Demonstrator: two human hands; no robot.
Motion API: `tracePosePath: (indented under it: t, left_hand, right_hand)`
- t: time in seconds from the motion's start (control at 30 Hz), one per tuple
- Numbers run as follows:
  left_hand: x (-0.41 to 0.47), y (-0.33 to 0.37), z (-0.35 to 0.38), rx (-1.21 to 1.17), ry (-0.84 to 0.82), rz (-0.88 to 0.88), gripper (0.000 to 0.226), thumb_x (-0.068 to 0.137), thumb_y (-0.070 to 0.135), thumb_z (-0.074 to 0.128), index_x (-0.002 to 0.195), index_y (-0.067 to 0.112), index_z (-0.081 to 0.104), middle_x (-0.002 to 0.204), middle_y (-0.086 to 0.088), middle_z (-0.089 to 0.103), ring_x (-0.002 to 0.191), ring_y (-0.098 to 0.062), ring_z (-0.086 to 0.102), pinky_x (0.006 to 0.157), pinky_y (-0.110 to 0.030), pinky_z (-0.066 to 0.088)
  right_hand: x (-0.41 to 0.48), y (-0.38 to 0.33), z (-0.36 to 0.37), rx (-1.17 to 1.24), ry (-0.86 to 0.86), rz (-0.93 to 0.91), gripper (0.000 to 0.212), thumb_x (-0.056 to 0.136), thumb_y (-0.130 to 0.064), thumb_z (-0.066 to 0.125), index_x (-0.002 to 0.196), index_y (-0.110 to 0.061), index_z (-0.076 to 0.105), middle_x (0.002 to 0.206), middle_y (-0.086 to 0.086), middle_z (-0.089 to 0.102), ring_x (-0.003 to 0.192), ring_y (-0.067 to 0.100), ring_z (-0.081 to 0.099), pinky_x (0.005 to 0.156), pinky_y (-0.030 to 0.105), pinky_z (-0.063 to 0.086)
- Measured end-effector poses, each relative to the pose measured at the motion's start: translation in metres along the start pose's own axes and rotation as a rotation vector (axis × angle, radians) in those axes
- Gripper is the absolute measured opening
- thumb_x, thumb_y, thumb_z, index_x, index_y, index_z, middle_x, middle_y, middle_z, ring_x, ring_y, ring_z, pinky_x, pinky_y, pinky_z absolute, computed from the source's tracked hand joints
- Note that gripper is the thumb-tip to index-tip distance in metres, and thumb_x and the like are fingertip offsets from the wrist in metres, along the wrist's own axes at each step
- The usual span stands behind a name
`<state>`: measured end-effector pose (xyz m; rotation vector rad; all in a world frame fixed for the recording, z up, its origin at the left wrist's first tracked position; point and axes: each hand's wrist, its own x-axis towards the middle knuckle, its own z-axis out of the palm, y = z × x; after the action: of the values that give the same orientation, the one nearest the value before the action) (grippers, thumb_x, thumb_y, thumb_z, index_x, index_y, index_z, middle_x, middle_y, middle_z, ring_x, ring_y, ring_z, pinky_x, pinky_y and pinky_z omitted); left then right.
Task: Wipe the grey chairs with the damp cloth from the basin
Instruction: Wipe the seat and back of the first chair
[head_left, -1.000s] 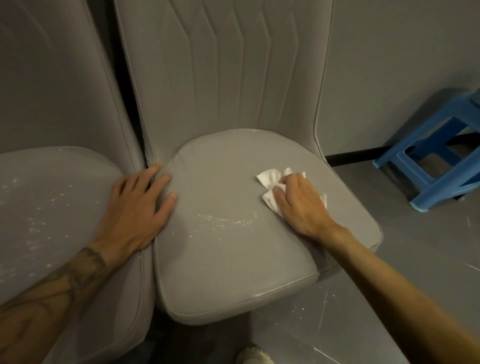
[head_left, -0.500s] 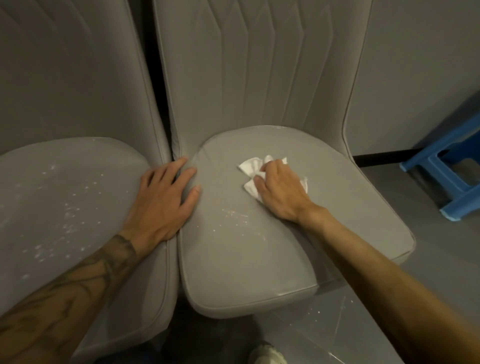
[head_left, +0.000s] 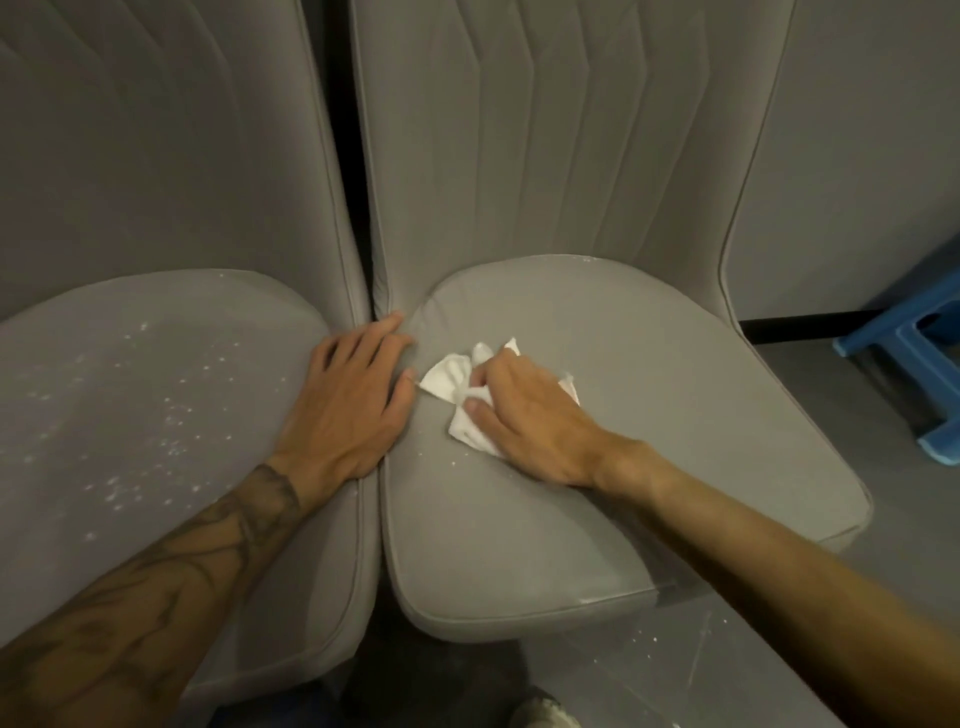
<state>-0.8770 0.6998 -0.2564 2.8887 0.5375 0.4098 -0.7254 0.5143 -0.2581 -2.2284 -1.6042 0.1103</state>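
Two grey chairs stand together: left chair, right chair. One white cloth lies at the right seat's ten o'clock, bunched under the right hand, whose fingers curl on it. The left hand lies flat at nine o'clock, fingers apart. One blue stool stands at three o'clock.

Single head-worn wide-angle view, looking forward and steeply down at close range; the right chair fills the centre, the left chair the left third; the left hand, right hand and cloth sit near mid-frame, forearms entering from the bottom corners; floor and a blue stool occupy the right margin; backrest lines bow outward toward the edges.
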Motion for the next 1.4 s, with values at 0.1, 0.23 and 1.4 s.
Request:
tracePosePath:
  t: [0.1,0.23,1.4]
  left_hand:
    - [-0.001,0.001,-0.004,-0.019,-0.005,-0.012,0.044,0.101,0.034,0.037,0.137,0.014,0.054,0.161,-0.005,0.043,0.142,-0.025,0.044,0.118,-0.046,0.030]
    - [-0.004,0.002,-0.008,-0.032,0.023,-0.023,0.039,0.103,0.030,0.040,0.131,0.009,0.058,0.152,-0.011,0.049,0.138,-0.029,0.048,0.115,-0.048,0.036]
    - [-0.040,-0.001,-0.009,0.050,0.036,-0.096,0.037,0.100,0.023,0.033,0.121,0.011,0.060,0.133,-0.013,0.054,0.124,-0.032,0.054,0.104,-0.047,0.042]
  right_hand:
    - [0.016,0.015,-0.012,0.002,-0.053,0.022,0.028,0.105,-0.046,0.032,0.111,-0.021,0.045,0.105,0.002,0.049,0.098,0.020,0.046,0.090,0.036,0.035]
    - [0.064,0.022,-0.010,-0.096,-0.015,0.228,0.037,0.105,-0.039,0.037,0.122,-0.008,0.049,0.121,0.017,0.054,0.114,0.036,0.049,0.100,0.045,0.037]
    - [0.018,-0.060,-0.007,-0.043,-0.089,0.012,0.027,0.107,-0.035,0.038,0.113,-0.013,0.051,0.111,0.009,0.051,0.101,0.026,0.050,0.096,0.041,0.038]
